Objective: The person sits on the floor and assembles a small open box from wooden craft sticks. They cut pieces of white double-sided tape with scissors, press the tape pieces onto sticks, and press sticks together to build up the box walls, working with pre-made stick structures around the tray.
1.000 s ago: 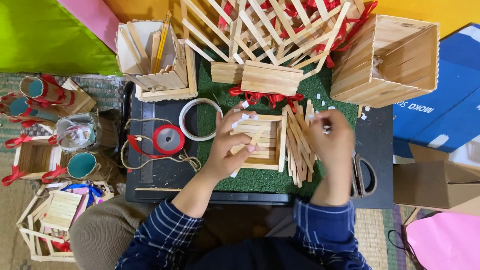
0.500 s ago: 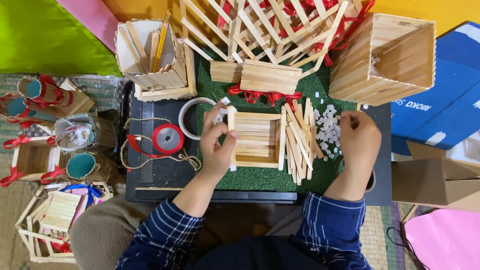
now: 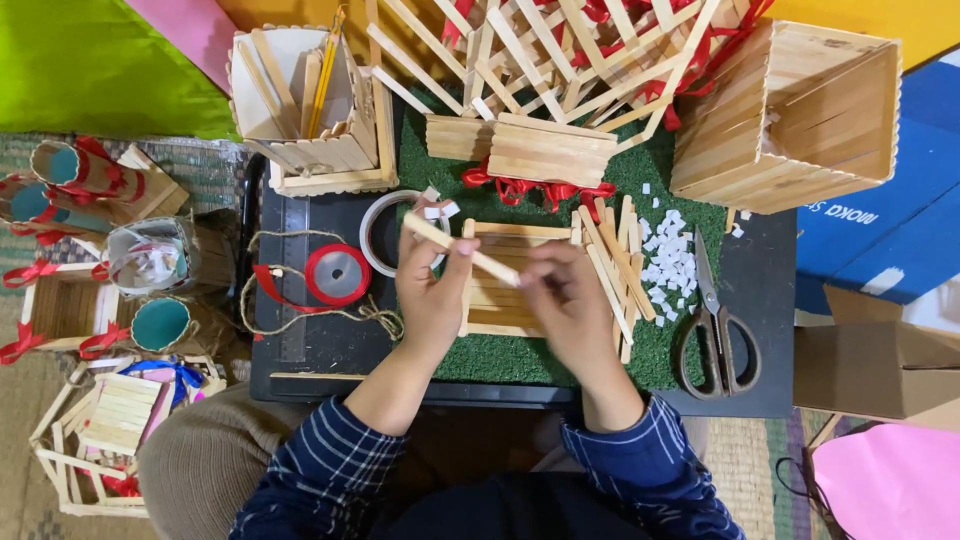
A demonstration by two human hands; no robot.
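While the wooden craft stick (image 3: 462,250) hangs slanted above the square stick frame (image 3: 510,280), left hand (image 3: 432,292) and right hand (image 3: 567,305) each clamp their grip on it; scissors (image 3: 716,335) lie right of that frame.

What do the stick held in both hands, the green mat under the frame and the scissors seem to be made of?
Stick: pale bare wood, flat with an unvarnished look, like a craft stick.
Green mat: likely synthetic turf, going by its tufted, grass-like pile.
Scissors: grey metal blades with a dull sheen; dark handles, probably plastic.
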